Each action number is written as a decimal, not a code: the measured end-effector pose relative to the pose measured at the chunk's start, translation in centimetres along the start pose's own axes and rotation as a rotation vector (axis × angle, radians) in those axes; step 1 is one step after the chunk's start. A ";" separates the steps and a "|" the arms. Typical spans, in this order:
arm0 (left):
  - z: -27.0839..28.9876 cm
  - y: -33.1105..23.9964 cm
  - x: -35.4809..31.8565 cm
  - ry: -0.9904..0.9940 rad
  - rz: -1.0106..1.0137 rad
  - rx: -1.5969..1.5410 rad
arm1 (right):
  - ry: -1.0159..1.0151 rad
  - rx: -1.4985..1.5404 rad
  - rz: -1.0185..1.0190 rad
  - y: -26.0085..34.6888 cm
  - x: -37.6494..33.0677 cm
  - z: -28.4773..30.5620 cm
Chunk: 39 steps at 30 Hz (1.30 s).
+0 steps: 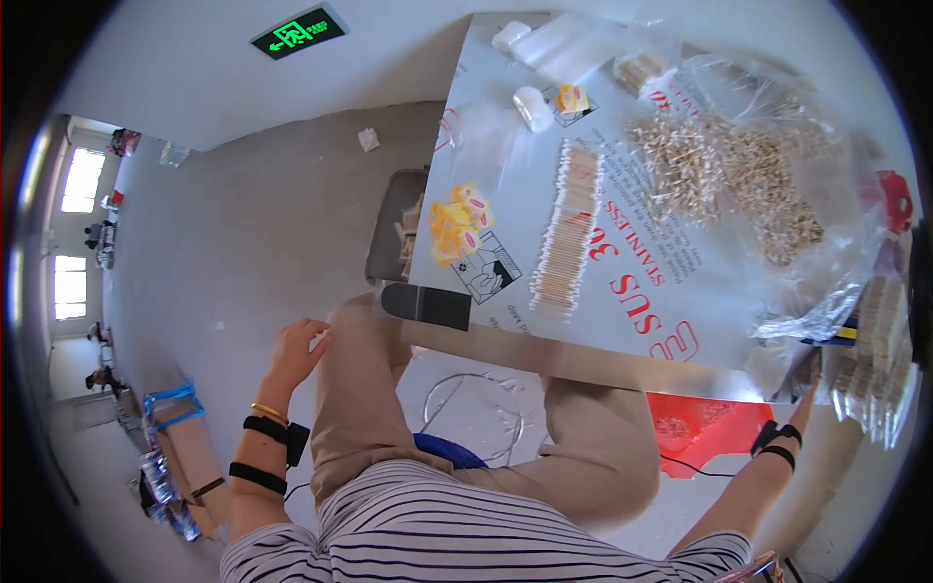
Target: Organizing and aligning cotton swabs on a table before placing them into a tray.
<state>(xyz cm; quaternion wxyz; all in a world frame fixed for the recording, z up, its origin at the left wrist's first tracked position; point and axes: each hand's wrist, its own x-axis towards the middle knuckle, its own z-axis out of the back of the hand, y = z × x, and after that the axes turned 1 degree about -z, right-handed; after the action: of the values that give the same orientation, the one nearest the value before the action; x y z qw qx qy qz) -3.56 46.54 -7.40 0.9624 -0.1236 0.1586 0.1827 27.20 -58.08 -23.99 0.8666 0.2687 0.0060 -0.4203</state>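
My left hand [302, 346] hangs beside my left knee, off the table's left front corner. Its fingers are stretched out; a small white patch shows by them, too small to name. At the table's right front corner, my right hand [806, 384] reaches in beside clear plastic and a stack of bagged cotton swabs [872, 355]; its fingers are hidden. A long row of cotton swabs [567, 233] lies side by side mid-table. Behind it to the right, loose swabs lie in a pile [675, 165], with more in a large clear bag [773, 199].
Yellow printed cards [461, 228] lie at the table's left. Clear empty bags [564, 51] and a white roll [533, 108] are farther back. A grey bin [391, 233] stands by the left edge. Below the table is a red bag [698, 428]; cardboard [190, 457] lies left.
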 end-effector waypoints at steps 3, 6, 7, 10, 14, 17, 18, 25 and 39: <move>0.9 -1.1 1.3 0.022 -0.024 0.075 | 0.107 0.359 0.000 -2.3 0.2 -2.6; 0.0 -2.0 3.0 0.059 -0.029 0.054 | 0.223 0.335 -0.107 -5.3 4.6 -1.3; -3.5 0.4 2.7 0.014 -0.023 -0.076 | 0.190 0.299 -0.032 0.2 11.0 9.4; 0.1 -3.0 2.6 0.063 0.003 0.105 | 0.336 0.274 -0.189 -5.9 9.0 -3.3; -0.8 -2.9 2.6 0.079 -0.019 0.076 | 0.358 0.357 -0.222 -5.6 12.0 -2.6; -0.1 -4.0 2.8 0.091 -0.023 0.111 | 0.345 0.363 -0.270 -6.9 12.5 -3.2; 0.1 -4.4 3.1 0.099 -0.025 0.122 | 0.365 0.393 -0.260 -8.0 12.4 -3.6; -0.3 -4.1 3.0 0.104 -0.040 0.049 | 0.081 0.138 -0.083 -9.3 16.0 -3.2; -4.0 -13.8 7.5 -0.027 -0.533 -0.226 | -0.592 -0.432 0.329 -5.8 -7.5 -0.6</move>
<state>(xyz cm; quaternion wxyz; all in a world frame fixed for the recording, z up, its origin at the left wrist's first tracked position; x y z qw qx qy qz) 7.40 35.22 -11.16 0.9586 -0.2650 0.0861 -0.0582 18.22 -55.27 -25.42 0.9232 -0.0550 -0.1988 -0.3244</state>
